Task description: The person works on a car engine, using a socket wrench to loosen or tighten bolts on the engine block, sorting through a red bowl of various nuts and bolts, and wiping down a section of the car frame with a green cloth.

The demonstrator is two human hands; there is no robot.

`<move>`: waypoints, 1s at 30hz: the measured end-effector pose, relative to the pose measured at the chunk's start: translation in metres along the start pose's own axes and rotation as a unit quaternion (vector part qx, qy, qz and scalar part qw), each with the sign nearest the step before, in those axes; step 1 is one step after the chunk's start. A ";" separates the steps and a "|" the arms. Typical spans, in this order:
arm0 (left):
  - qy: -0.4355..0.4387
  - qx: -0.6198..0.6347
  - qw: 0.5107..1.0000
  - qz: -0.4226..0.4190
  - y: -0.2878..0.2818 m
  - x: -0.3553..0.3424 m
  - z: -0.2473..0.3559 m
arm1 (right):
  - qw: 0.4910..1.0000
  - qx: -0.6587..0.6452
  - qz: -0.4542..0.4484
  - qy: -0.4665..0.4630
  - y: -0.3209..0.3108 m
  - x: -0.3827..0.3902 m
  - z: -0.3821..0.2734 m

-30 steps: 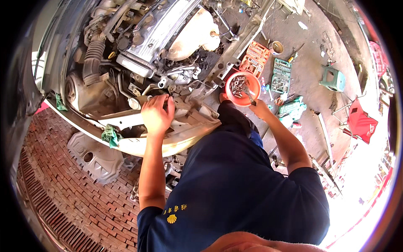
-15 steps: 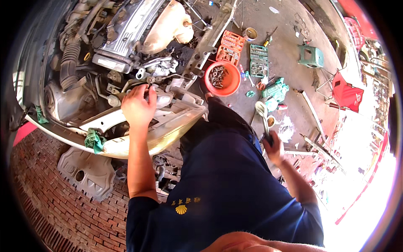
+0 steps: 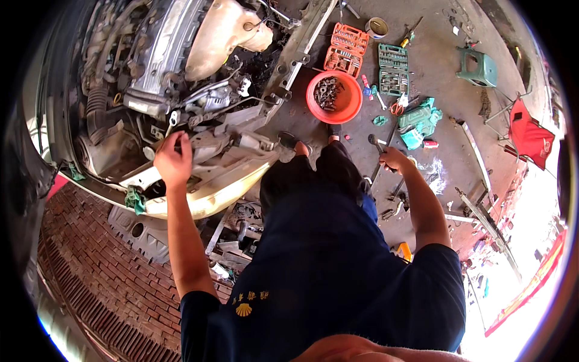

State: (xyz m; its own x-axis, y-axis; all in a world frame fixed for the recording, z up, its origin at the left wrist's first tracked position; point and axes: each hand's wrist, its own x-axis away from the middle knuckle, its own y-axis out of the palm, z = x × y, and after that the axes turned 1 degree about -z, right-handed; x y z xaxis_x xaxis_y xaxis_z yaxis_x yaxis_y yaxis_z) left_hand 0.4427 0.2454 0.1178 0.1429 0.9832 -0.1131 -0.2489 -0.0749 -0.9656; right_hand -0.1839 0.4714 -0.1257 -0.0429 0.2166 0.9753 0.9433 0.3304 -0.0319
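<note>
My left hand [image 3: 173, 161] is over the front edge of a car's engine bay, just above the yellowish headlight [image 3: 226, 192]. Its fingers are curled toward the thumb; what they hold, if anything, is too dark to make out. A silver ring-shaped metal end [image 3: 175, 117] lies just beyond the fingertips. Out to the right, over the floor, my right hand [image 3: 395, 160] is closed round the dark handle of a ratchet wrench [image 3: 375, 142], its round head pointing away from me. Farther in are the ribbed engine cover [image 3: 172, 45] and a tan heat shield [image 3: 222, 39].
An orange bowl of bolts [image 3: 309, 102] stands ahead on the floor beside an orange socket case [image 3: 348, 42] and a green one [image 3: 394, 57]. To the right are a green stool [image 3: 477, 67], a red folding chair [image 3: 531, 134] and long metal strips [image 3: 476, 154]. Green cloth [image 3: 135, 200] hangs by the headlight.
My left hand has drawn back and leftward from the engine parts. My right hand has swung forward, away from my body, with the ratchet wrench. The view has shifted slightly.
</note>
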 end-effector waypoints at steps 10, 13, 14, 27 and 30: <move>-0.075 -0.001 0.996 -0.052 0.006 -0.006 -0.002 | 0.939 0.341 0.048 0.021 -0.054 -0.149 0.081; -0.101 -0.016 0.993 -0.055 0.004 0.005 -0.004 | 0.931 0.352 0.093 0.022 -0.061 -0.146 0.079; -0.107 -0.020 0.993 -0.055 0.003 0.009 -0.004 | 0.929 0.349 0.120 0.008 -0.061 -0.136 0.081; -0.095 0.024 0.995 -0.035 0.006 -0.003 0.007 | 0.851 0.267 0.059 -0.449 0.093 -0.226 -0.223; -0.107 0.025 0.993 -0.032 0.004 0.005 0.011 | 0.842 0.170 0.006 -0.512 0.162 -0.217 -0.358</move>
State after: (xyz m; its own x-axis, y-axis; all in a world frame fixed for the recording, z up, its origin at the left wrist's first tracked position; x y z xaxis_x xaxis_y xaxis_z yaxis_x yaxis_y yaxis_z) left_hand 0.4322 0.2512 0.1154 -0.0457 0.9989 0.0057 -0.2944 -0.0080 -0.9556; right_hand 0.0964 0.1495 -0.2644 -0.4595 0.8424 0.2814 0.8039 0.5292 -0.2714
